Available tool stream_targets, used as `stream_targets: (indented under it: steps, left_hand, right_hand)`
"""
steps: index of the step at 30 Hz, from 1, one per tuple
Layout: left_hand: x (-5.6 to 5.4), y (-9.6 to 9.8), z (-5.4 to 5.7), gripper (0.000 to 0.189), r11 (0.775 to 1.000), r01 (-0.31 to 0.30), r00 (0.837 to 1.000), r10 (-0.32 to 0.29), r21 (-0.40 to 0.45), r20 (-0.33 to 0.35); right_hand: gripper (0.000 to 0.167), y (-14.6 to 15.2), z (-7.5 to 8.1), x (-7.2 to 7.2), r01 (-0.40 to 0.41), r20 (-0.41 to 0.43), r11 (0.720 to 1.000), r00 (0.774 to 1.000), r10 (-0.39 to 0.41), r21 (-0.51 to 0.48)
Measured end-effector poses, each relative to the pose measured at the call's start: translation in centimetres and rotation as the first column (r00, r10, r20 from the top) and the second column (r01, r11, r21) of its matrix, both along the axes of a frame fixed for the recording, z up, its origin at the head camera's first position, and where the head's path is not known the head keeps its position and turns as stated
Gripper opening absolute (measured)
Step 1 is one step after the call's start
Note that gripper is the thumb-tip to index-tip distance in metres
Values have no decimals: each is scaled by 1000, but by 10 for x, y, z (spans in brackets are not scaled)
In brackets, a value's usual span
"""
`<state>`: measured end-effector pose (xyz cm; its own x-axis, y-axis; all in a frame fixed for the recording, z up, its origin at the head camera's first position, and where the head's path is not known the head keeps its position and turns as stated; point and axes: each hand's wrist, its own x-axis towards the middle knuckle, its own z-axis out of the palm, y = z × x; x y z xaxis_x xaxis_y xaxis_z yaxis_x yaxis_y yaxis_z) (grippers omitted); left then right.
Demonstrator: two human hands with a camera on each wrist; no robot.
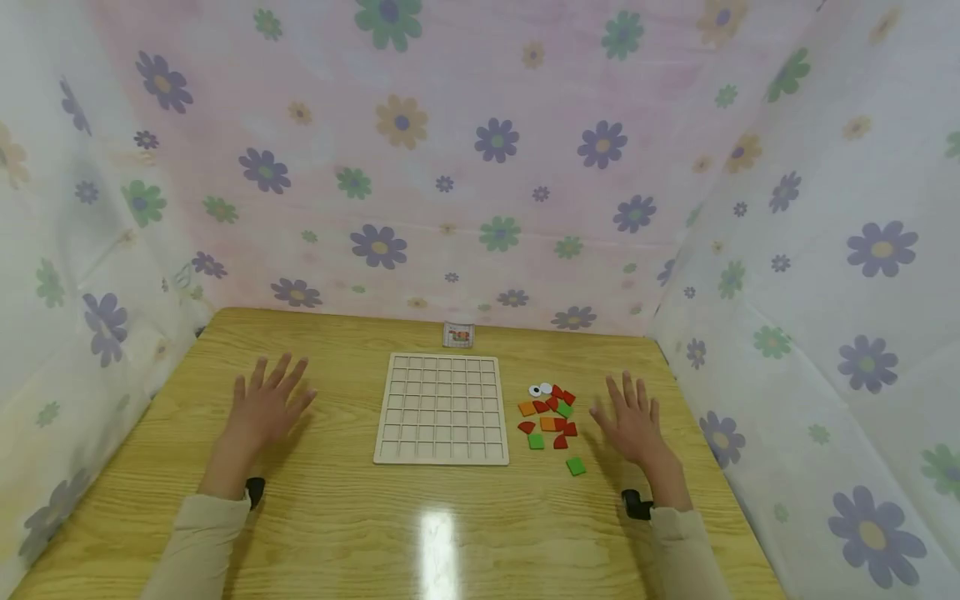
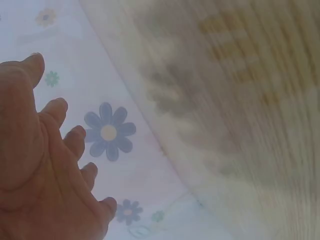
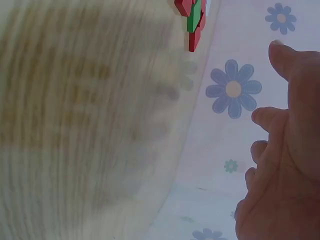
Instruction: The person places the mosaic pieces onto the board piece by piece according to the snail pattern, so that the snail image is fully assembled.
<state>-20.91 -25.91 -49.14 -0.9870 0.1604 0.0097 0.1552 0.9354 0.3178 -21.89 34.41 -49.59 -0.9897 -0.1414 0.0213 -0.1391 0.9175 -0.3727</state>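
My left hand [image 1: 266,407] is spread palm down over the left part of the table, fingers extended and nothing in it. To the right, my right hand [image 1: 632,419] holds nothing either, its fingers spread. Just left of that hand lies a loose group of small flat tiles: red quarter-round pieces [image 1: 561,442], orange squares [image 1: 527,408], green squares [image 1: 536,442] and two white eye discs [image 1: 535,390]. A pale square grid board [image 1: 442,409] lies between the hands, its cells bare. In the right wrist view, red and green tiles [image 3: 194,17] show at the top edge.
A small printed picture card [image 1: 459,335] lies behind the board, near the back edge of the wooden table [image 1: 337,525]. Flower-patterned cloth [image 1: 450,167] hangs behind and along both sides. A black wrist strap [image 1: 637,504] shows at the right cuff.
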Motion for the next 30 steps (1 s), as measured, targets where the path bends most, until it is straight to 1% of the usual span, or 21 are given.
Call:
stream_targets:
  steps: [3,6,11,16,19,21,23,26,30]
  left_hand:
    - [0,5,-3,69,1000,21,1000,-21,2,-10]
    - [1,11,-9,68,999,53,998,-53,5,-23]
    - [7,23,-20,67,988,147,989,-145,56,-39]
    - [13,37,-25,63,974,213,977,-211,82,-31]
    - [13,45,-28,61,972,223,975,-221,75,-37]
    - [14,49,-29,62,972,228,973,-225,66,-40]
    - [13,54,-31,62,971,232,973,-230,61,-35]
    - [13,60,-33,62,970,237,971,-236,54,-28]
    - [12,66,-34,60,969,242,970,-240,43,-34]
  right_hand:
    - [77,-2,-7,1,-15,-27,1000,1000,15,-23]
    - [78,-5,-16,4,-32,-31,998,999,30,-61]
    - [77,-12,-29,13,-68,-3,984,998,68,-165]
    - [75,-17,-33,21,-92,28,961,994,102,-260]
    - [71,-19,-32,22,-91,27,940,994,106,-329]
    - [65,-22,-31,23,-90,7,932,995,99,-351]
    - [60,-24,-30,23,-87,-13,929,996,88,-360]
    - [53,-26,-30,24,-70,-17,927,998,68,-369]
    - [50,-29,-31,26,-39,16,927,999,49,-373]
